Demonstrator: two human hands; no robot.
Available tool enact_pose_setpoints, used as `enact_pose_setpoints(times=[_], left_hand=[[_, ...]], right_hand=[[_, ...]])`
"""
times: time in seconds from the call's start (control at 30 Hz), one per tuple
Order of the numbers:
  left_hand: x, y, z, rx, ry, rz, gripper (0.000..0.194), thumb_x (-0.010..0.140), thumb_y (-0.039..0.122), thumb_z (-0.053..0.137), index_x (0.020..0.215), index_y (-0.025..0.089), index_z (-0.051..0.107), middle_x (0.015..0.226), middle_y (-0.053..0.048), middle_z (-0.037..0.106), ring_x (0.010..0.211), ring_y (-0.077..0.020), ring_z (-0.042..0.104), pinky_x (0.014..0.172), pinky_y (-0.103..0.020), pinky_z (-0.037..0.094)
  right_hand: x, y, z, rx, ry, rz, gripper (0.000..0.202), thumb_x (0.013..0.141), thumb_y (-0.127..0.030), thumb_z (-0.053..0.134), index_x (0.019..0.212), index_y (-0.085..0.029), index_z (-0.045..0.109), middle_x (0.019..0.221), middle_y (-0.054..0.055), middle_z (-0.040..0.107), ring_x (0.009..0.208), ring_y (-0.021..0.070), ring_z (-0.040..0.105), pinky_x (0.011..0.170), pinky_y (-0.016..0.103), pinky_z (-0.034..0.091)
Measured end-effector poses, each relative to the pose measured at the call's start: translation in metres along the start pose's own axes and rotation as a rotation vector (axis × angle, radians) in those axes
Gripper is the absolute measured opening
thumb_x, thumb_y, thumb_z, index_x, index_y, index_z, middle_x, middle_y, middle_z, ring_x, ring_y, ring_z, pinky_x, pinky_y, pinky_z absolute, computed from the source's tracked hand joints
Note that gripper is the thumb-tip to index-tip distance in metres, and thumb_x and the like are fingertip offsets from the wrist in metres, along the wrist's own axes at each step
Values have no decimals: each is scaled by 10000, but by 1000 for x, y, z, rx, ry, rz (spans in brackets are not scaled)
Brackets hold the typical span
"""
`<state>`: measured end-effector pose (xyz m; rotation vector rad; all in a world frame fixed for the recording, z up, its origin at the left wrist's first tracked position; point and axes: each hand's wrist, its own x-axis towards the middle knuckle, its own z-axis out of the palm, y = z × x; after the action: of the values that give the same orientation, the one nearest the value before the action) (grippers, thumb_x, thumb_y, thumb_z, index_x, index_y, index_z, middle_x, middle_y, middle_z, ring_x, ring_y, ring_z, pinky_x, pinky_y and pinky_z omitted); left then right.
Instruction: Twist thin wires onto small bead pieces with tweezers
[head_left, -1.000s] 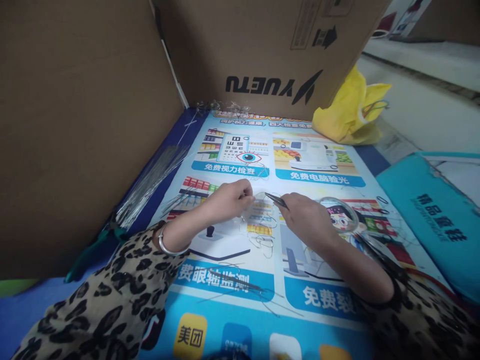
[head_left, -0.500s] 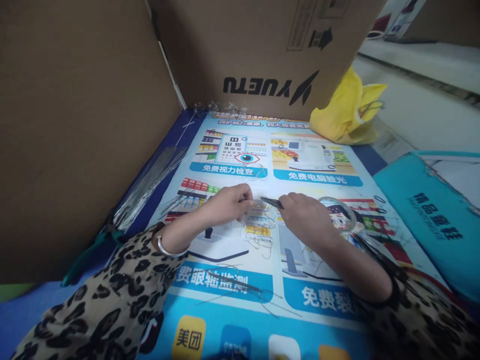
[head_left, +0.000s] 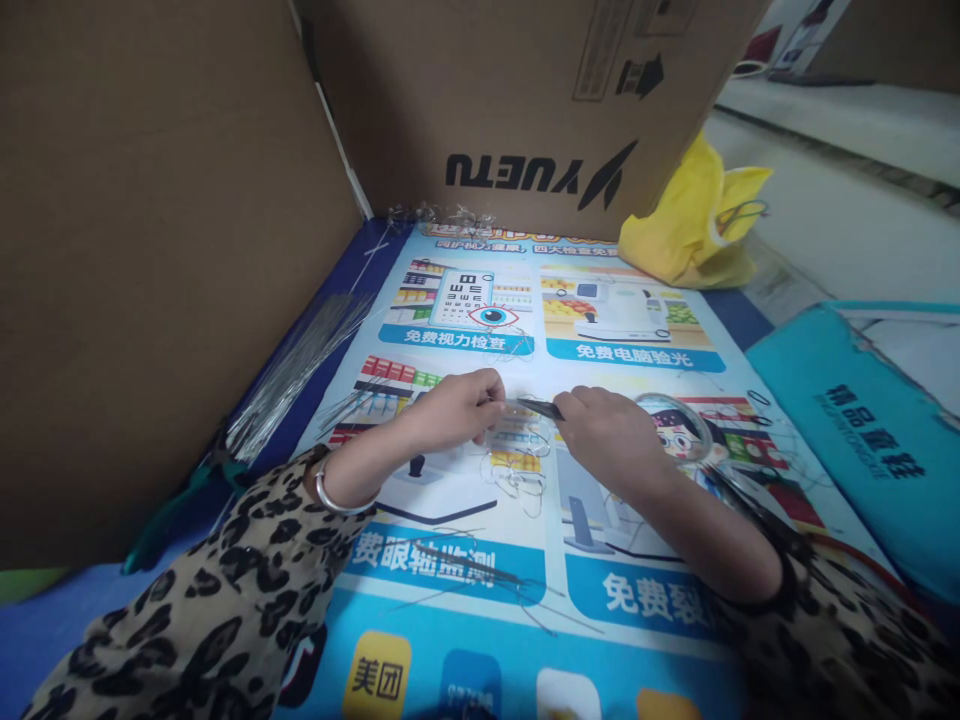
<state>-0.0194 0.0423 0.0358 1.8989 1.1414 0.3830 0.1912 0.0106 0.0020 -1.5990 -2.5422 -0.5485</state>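
Observation:
My left hand (head_left: pixel 469 408) is closed in a pinch, with thumb and forefinger pressed together on a thin metal wire that is mostly too fine to follow. Closed around a slim dark pointed tool (head_left: pixel 541 408), my right hand (head_left: pixel 611 435) holds its tip toward the left fingertips. Whether that tip grips the wire cannot be made out. Just below and between both hands are bent wire loops (head_left: pixel 517 470), lying over the printed poster sheet (head_left: pixel 465 500).
Straight wires (head_left: pixel 292 375) lie bundled at left beside green-handled pliers (head_left: pixel 187 500). Cardboard walls (head_left: pixel 517 90) stand behind and left. At right are a clear ring-shaped roll (head_left: pixel 701 430), a yellow bag (head_left: pixel 686 235) and a teal box (head_left: pixel 862 400). Loose wires (head_left: pixel 487 570) lie in front.
The tip of the dark tool has shifted slightly left and down, closer to my left fingers. My left hand stays almost still.

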Motion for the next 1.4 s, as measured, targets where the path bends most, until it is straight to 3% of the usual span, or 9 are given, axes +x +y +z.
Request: enact_pose_setpoints(times=[0.4,0.63,1.0,1.13,1.4], left_hand=[[3,-4,7,-265,-136,-105,116,785,273,500,776,166,543,588,40,553,447,-63,500,463,-189,374],[4,-4,13,-467,-144,-146,121,772,246,526,696,152,528,507,54,507,384,-40,414,407,-170,316],[5,-9,18,-506,-134,-149,125,744,259,548,684,151,529,503,57,514,370,-28,397,390,-163,284],[6,-9,18,-499,-95,-151,131,745,246,540,656,156,506,501,60,507,372,-29,397,400,-167,294],[8,-9,17,-383,98,-152,130,774,254,496,699,154,529,519,55,509,394,-43,427,439,-179,344]], right_hand=[[-1,-2,1,30,6,12,152,860,-219,440,790,-171,565,725,36,592,671,160,518,588,283,239],[1,-4,1,43,-26,26,144,865,-244,447,796,-181,557,738,27,594,688,169,541,589,284,253],[1,-6,0,84,-50,48,139,858,-246,452,805,-178,562,751,25,602,699,156,541,589,274,260],[1,-5,0,91,-55,57,153,861,-248,449,806,-175,571,751,32,603,699,153,535,588,273,257],[3,8,-5,78,14,128,179,857,-264,440,819,-163,583,771,57,596,724,172,505,611,278,256]])
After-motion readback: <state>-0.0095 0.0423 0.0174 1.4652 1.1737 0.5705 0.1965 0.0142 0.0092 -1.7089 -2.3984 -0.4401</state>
